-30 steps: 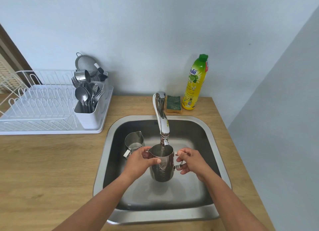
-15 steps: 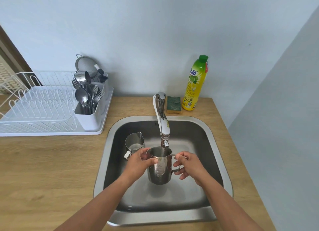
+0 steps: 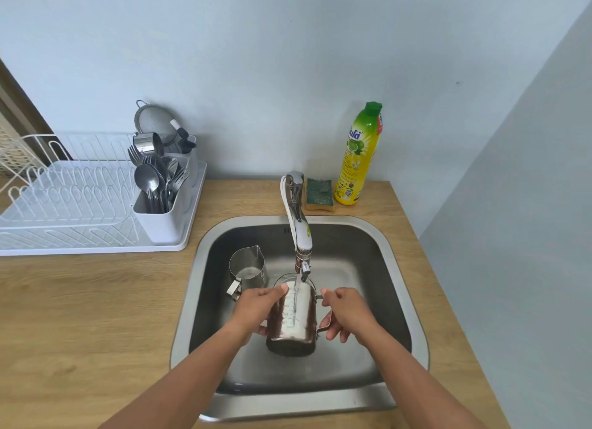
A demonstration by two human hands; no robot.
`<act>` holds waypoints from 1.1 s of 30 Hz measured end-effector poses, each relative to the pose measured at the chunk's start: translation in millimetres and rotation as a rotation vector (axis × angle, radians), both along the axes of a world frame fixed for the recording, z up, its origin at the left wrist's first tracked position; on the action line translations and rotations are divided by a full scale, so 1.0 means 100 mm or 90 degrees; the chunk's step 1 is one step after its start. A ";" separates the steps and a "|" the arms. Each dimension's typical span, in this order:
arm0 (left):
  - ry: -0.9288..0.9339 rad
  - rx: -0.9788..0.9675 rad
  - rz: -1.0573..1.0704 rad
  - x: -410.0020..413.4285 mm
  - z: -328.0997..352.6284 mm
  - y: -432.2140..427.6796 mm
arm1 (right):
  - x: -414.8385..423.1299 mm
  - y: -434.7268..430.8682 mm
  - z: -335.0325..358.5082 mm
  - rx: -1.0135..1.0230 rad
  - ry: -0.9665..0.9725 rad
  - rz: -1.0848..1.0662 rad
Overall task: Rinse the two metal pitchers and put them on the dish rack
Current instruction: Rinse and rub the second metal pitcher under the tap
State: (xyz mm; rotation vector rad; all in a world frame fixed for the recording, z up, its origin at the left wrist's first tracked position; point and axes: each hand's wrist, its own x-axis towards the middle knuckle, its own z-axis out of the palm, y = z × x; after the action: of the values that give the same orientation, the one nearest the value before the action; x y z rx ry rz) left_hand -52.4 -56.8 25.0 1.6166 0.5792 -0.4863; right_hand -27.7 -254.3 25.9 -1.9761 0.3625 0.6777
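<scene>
Holding the pitcher under the tap, you now have water running into it. Your left hand wraps its body; right hand fingers grip the handle. The second pitcher stays in the sink, unmoved.

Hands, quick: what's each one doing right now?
Left hand: closed around the body of the pitcher under the running tap.
Right hand: closed on that pitcher's handle.
</scene>
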 end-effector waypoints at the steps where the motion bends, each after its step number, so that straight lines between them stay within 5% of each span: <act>1: 0.012 0.009 -0.003 0.01 0.00 0.00 | 0.01 0.00 0.00 -0.001 0.005 -0.001; 15: 0.124 0.058 -0.033 0.07 -0.05 0.02 | 0.10 0.04 -0.06 0.015 0.169 -0.082; 26: 0.040 -0.036 -0.122 0.10 -0.11 0.15 | 0.06 0.00 0.15 0.031 0.127 0.014; 33: 0.052 -0.084 -0.181 0.01 -0.17 0.05 | 0.07 -0.09 0.28 -0.075 0.017 0.099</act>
State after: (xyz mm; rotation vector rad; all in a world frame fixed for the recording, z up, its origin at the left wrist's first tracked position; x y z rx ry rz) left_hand -51.7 -51.6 8.0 1.5643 0.3686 -0.7880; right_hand -21.2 -263.8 54.3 -2.1249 0.2719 0.7984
